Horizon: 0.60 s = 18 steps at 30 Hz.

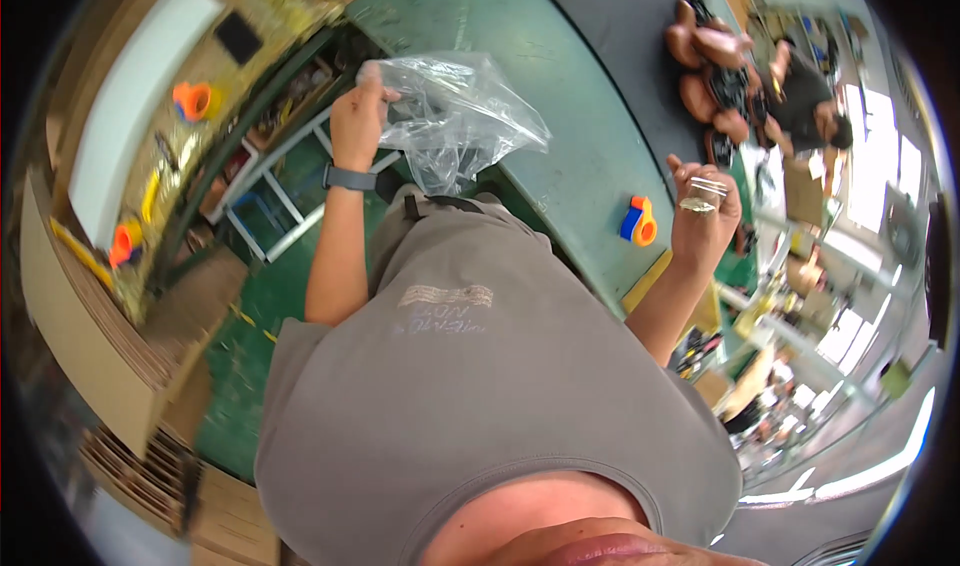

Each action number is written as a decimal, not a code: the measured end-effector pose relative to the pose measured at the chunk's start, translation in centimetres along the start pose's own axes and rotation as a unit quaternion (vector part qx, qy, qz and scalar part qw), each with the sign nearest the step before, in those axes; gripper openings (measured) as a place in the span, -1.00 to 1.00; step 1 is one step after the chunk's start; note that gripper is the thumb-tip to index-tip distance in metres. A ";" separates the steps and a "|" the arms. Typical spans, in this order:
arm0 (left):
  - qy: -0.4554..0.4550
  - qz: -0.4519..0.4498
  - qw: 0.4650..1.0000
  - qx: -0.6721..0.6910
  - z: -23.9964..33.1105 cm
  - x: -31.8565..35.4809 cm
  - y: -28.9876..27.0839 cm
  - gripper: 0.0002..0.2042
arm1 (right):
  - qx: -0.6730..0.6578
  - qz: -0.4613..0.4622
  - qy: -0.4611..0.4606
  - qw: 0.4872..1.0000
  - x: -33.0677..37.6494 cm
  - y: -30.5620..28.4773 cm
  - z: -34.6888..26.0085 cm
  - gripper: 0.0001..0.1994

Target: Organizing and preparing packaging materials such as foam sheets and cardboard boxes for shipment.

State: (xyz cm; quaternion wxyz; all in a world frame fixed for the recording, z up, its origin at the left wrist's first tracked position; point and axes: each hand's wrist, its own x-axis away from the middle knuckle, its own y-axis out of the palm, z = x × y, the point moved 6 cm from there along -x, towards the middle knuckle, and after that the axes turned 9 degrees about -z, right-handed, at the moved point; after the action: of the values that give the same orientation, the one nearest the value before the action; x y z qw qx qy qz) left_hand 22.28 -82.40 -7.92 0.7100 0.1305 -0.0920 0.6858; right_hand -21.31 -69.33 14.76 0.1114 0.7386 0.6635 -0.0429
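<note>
Plastic bag (460, 116), clear, crumpled, contents indiscernible, pinched in your left hand (358, 116); your right hand (703, 211) hangs loosely curled, holding nothing.

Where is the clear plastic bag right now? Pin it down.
In the head view, upper middle: the clear plastic bag hangs from the left hand, over the near edge of the green table.

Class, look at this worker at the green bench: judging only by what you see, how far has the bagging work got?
Early stage. Done: a clear plastic bag is picked up, gripped in the left hand. In hand: the bag hangs crumpled and looks empty; the right hand is raised and holds nothing, near an orange and blue tape dispenser on the green bench. Left: nothing is bagged yet; brown items wait further along.
</note>
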 end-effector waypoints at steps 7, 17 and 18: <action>-0.031 0.200 0.929 0.311 -9.6 3.2 -17.1 -0.35 | -0.124 -0.160 0.136 0.970 -5.6 13.6 9.0 -0.84; -0.058 0.237 0.863 0.443 -17.4 3.4 -17.0 -0.66 | -0.166 -0.289 0.296 0.895 -8.4 23.2 20.8 -0.70; -0.056 0.212 0.850 0.479 -18.3 2.7 -15.1 -0.57 | -0.235 -0.277 0.333 0.870 -8.2 23.7 22.6 -0.72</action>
State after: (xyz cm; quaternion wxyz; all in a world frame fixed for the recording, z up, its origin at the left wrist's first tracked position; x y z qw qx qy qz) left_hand 36.56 -74.50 -25.31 0.3902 0.4697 0.1830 0.7705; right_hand 3.10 -84.56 -2.94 0.0379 0.4465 0.8292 0.3341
